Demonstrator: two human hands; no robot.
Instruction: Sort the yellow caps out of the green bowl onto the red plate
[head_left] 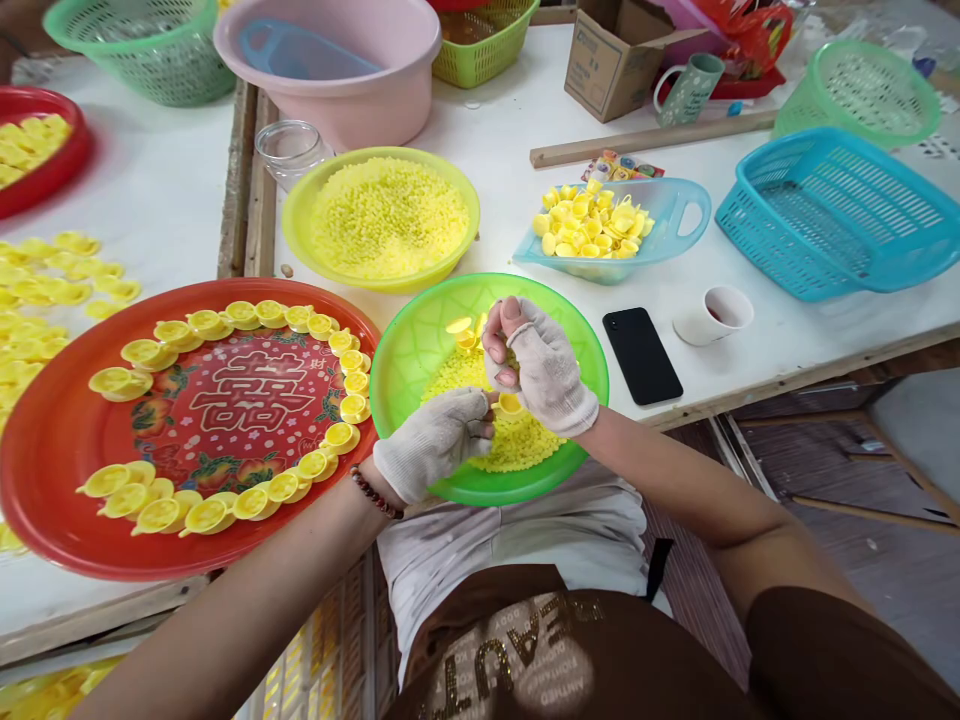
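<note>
Both hands wear whitish gloves with bare fingertips over a green bowl (390, 410) of small yellow pellets (517, 450). My left hand (442, 440) is closed at the bowl's left side, its thumb and fingertips near a yellow cup-shaped piece (510, 404); what it grips is hidden. Just above and right, my right hand (541, 362) has its fingers curled together, and anything between them is too small to make out. Other yellow pieces (466, 330) lie at the bowl's back. On the left, a red tray (60, 470) carries a curved row of yellow pieces.
Behind stand a yellow bowl of pellets (390, 220), a pink basin (337, 100) and a glass jar (291, 150). To the right are a blue scoop with yellow pieces (667, 225), a black phone (643, 355), a paper cup (712, 316) and a blue basket (832, 215).
</note>
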